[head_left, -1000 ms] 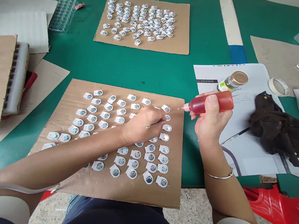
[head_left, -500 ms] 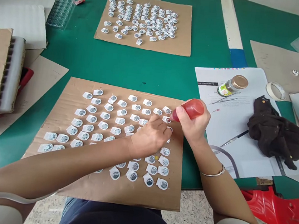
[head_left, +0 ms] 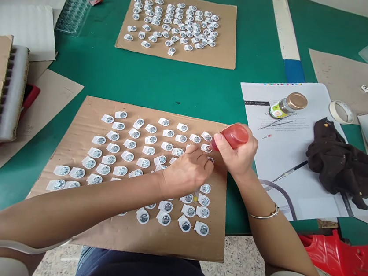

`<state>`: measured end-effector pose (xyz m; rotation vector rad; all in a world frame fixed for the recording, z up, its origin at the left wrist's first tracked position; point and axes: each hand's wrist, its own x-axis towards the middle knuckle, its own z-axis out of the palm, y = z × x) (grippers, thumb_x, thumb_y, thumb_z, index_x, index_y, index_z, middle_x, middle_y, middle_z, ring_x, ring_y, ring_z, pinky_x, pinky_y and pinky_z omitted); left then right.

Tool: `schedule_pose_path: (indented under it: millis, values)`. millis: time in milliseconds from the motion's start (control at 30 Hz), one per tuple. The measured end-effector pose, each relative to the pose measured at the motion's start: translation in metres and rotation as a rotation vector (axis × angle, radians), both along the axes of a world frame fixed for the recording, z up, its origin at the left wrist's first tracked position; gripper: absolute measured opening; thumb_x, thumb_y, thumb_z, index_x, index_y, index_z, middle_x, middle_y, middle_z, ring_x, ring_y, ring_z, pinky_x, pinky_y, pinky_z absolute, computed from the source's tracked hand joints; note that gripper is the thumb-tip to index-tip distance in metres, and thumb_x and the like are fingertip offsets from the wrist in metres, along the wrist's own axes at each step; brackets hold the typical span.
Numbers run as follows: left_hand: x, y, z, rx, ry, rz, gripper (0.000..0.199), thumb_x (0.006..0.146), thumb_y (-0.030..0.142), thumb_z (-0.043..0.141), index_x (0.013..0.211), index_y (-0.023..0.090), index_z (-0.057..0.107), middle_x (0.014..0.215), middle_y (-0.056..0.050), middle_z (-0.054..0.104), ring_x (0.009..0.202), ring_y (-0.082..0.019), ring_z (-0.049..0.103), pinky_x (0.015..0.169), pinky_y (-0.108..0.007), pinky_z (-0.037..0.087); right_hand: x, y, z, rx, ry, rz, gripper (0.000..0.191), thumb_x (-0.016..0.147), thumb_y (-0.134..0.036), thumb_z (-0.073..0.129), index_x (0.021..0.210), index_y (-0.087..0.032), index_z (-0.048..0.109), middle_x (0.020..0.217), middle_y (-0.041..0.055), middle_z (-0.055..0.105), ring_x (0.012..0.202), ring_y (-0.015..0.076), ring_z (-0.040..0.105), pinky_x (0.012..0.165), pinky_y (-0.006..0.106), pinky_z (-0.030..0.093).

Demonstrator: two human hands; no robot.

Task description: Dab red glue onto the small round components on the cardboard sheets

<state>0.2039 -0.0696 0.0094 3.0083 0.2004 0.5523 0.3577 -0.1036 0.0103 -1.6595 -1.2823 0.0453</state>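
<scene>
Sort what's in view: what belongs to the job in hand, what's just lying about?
In the job:
red bottle, in the right hand
round pieces, by the left hand
near cardboard sheet

Seemingly lying about:
dark cloth
tape roll
clear plastic tray

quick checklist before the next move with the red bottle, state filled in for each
1. Red bottle held: ok, the right hand is wrapped around it, tilted tip-down.
2. Bottle tip on a disc: cannot tell; it is close, but contact is too small to make out.
3. Left hand holding a tool: cannot tell, its fingertips are hidden.
4. Near cardboard fully on the green table: not ok, its near edge sticks out past the table edge.
5. Glass jar closed: ok, gold lid on.
6. Dark cloth clear of both hands: ok, it lies apart on the right.
</scene>
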Motion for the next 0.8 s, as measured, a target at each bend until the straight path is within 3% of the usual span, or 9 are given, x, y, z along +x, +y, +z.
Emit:
schedule_pose_path:
  millis: [800]
  values:
    - [0.0009, 0.0004, 0.0047, -0.004, 0.000, 0.005, 0.025, 0.076, -0.003, 0.038, 0.063, 0.013, 0.052, 0.063, -0.007, 0.053, 0.063, -0.017, 0.046, 0.068, -0.033, 0.041, 0.0045, 0.0019, -0.0062, 0.036, -0.021, -0.018, 0.026, 0.071, -0.042, 0.065, 0.071, -0.022, 0.049, 0.063, -0.0007, 0.053, 0.056, 0.0138, 0.050, 0.055, 0.031, 0.046]
